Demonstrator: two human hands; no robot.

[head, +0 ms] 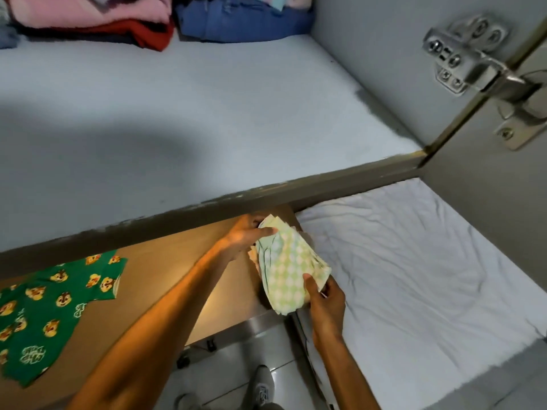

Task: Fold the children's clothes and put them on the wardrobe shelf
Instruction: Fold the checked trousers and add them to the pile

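Note:
A folded pale green and white checked garment [288,263] is held just below the front edge of the grey wardrobe shelf [207,113]. My left hand [247,235] grips its far end and my right hand [324,294] grips its near end, thumb on top. A green children's shirt with cartoon chipmunk prints [50,306] lies flat on the wooden table [177,261] at the lower left. At the back of the shelf sit folded pink and red clothes [97,22] and a blue denim pile [242,22].
A bed with a creased white sheet [414,261] lies to the right. The open wardrobe door with a metal hinge [473,63] stands at the upper right. Tiled floor and a grey shoe [262,386] show below.

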